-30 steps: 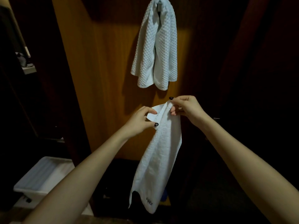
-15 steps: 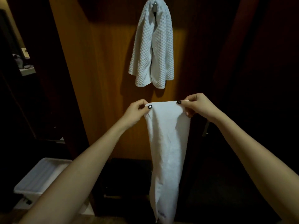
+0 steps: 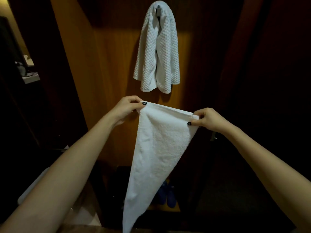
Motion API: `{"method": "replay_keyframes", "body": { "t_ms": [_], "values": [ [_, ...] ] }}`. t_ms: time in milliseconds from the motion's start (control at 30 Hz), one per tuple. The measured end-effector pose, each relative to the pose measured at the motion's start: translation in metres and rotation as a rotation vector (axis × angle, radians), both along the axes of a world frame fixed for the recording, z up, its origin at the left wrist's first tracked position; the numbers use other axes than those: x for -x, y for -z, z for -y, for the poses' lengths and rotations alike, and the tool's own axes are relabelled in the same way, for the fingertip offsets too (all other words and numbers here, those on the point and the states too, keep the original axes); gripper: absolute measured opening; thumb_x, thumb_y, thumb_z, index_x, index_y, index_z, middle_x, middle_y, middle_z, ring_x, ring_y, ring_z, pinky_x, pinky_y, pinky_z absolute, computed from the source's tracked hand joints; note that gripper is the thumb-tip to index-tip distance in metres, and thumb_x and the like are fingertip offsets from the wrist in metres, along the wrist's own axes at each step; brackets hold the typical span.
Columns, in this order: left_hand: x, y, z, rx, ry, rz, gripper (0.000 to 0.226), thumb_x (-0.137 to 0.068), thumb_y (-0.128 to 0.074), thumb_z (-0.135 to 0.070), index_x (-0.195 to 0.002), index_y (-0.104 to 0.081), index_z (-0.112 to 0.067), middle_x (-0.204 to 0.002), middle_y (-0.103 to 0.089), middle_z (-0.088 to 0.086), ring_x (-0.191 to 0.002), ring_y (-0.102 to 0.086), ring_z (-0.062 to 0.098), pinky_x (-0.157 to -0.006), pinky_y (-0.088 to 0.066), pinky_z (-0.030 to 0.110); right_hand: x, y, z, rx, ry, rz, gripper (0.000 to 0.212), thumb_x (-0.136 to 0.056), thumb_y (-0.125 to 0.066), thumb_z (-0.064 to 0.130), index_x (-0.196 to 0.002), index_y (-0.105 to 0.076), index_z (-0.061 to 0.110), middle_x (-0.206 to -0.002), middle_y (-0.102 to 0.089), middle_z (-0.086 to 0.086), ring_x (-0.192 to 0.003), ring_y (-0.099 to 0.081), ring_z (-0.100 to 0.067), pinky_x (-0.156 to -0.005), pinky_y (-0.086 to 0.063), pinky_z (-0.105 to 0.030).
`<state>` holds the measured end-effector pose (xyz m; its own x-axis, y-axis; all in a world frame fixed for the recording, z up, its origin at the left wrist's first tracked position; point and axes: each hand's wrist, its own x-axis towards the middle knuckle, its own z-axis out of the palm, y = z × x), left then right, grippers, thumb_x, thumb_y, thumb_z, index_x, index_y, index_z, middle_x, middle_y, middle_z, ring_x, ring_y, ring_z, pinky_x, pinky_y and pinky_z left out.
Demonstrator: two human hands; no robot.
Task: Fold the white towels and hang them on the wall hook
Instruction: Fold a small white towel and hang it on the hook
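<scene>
No legible writing. L hand point(image 3: 127, 107) & R hand point(image 3: 207, 119) each pinch a top corner of towel point(image 3: 158, 148), stretched between them; waffle towel point(image 3: 158, 52) on hook point(image 3: 158, 10).

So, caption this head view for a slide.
Left hand and right hand pinch a plain towel below the waffle towel.

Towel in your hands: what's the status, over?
Left hand and right hand pinch the top corners. Smooth towel hangs spread between them, not yet hung. Waffle towel already occupies the hook.
</scene>
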<state>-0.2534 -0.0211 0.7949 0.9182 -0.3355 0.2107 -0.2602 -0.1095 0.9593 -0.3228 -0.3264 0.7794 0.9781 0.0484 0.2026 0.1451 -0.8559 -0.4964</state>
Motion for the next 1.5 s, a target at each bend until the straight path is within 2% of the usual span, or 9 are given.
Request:
{"method": "replay_keyframes", "body": {
  "t_ms": [167, 433, 567, 667, 867, 1067, 1233, 1333, 1500],
  "values": [
    [-0.002, -0.001, -0.021, 0.007, -0.143, -0.016, 0.013, -0.080, -0.069, 0.001, -0.073, -0.064, -0.009, -0.071, -0.063, 0.002, -0.060, -0.058, 0.005, -0.051, -0.045, 0.011, -0.006, -0.005, -0.018, -0.042, -0.051, 0.057, 0.025, -0.075, -0.080, 0.032, -0.066, -0.062, 0.018, -0.064, -0.062, 0.007, -0.055, -0.057, 0.000, -0.045, -0.041, -0.011],
    [0.002, 0.011, -0.017, 0.399, -0.243, -0.285, 0.014, -0.083, -0.063, 0.005, -0.080, -0.063, -0.008, -0.083, -0.065, 0.005, -0.080, -0.062, 0.011, -0.063, -0.052, 0.019, -0.003, -0.010, -0.028, -0.124, -0.116, 0.085, 0.047, -0.084, -0.071, 0.036, -0.051, -0.047, 0.014, -0.047, -0.042, 0.010, -0.044, -0.037, -0.003, -0.043, -0.030, -0.014],
    [0.002, 0.010, -0.012, 0.314, -0.258, -0.285, 0.014, -0.081, -0.064, 0.009, -0.078, -0.064, -0.005, -0.079, -0.066, 0.007, -0.074, -0.064, 0.012, -0.058, -0.053, 0.017, -0.002, -0.001, -0.032, -0.080, 0.009, 0.176, 0.042, -0.085, -0.073, 0.026, -0.055, -0.050, 0.007, -0.055, -0.047, -0.001, -0.045, -0.041, -0.007, -0.040, -0.029, -0.015],
    [0.002, 0.009, -0.006, 0.239, -0.268, -0.233, 0.013, -0.079, -0.064, 0.011, -0.077, -0.065, -0.002, -0.080, -0.066, 0.010, -0.075, -0.065, 0.016, -0.061, -0.056, 0.017, -0.003, 0.000, -0.031, -0.023, 0.088, 0.213, 0.039, -0.086, -0.072, 0.025, -0.066, -0.056, -0.005, -0.065, -0.056, -0.016, -0.053, -0.048, -0.020, -0.050, -0.038, -0.032],
    [0.001, 0.011, 0.002, 0.319, -0.336, -0.204, 0.016, -0.076, -0.063, 0.015, -0.074, -0.063, -0.001, -0.078, -0.066, 0.010, -0.073, -0.066, 0.015, -0.062, -0.057, 0.018, 0.001, -0.009, -0.020, 0.089, -0.016, 0.065, 0.033, -0.079, -0.078, 0.033, -0.065, -0.064, 0.006, -0.070, -0.063, -0.010, -0.062, -0.056, -0.019, -0.056, -0.044, -0.034],
    [0.002, 0.014, 0.002, 0.062, -0.414, 0.023, 0.016, -0.079, -0.069, 0.003, -0.073, -0.061, -0.010, -0.086, -0.067, 0.004, -0.082, -0.064, 0.014, -0.065, -0.053, 0.021, 0.002, 0.005, -0.020, -0.022, 0.025, 0.085, 0.036, -0.084, -0.072, 0.022, -0.057, -0.051, 0.013, -0.056, -0.048, 0.003, -0.043, -0.042, -0.001, -0.040, -0.033, -0.014],
    [0.004, 0.012, 0.001, -0.101, -0.429, 0.194, 0.020, -0.077, -0.071, 0.002, -0.080, -0.058, -0.014, -0.080, -0.064, 0.004, -0.072, -0.061, 0.012, -0.061, -0.051, 0.023, -0.002, 0.006, -0.019, -0.164, 0.104, 0.214, 0.024, -0.080, -0.075, 0.023, -0.075, -0.055, 0.011, -0.069, -0.055, 0.004, -0.059, -0.047, -0.006, -0.049, -0.035, -0.019],
    [0.006, 0.023, 0.000, -0.212, -0.427, 0.180, 0.023, -0.075, -0.069, 0.005, -0.087, -0.063, -0.013, -0.073, -0.062, -0.001, -0.065, -0.058, 0.008, -0.051, -0.046, 0.013, -0.003, 0.006, -0.015, -0.063, 0.061, 0.030, 0.014, -0.084, -0.073, 0.029, -0.084, -0.063, 0.020, -0.084, -0.062, 0.005, -0.078, -0.057, -0.009, -0.062, -0.042, -0.023],
    [0.013, 0.050, 0.006, -0.370, -0.468, 0.142, 0.022, -0.073, -0.067, 0.006, -0.079, -0.069, -0.016, -0.069, -0.062, -0.006, -0.066, -0.057, 0.004, -0.054, -0.039, 0.011, 0.006, 0.034, -0.017, -0.096, 0.005, -0.058, 0.024, -0.092, -0.062, 0.029, -0.078, -0.058, 0.011, -0.079, -0.060, -0.004, -0.072, -0.054, -0.015, -0.062, -0.039, -0.029]
  ]
}}
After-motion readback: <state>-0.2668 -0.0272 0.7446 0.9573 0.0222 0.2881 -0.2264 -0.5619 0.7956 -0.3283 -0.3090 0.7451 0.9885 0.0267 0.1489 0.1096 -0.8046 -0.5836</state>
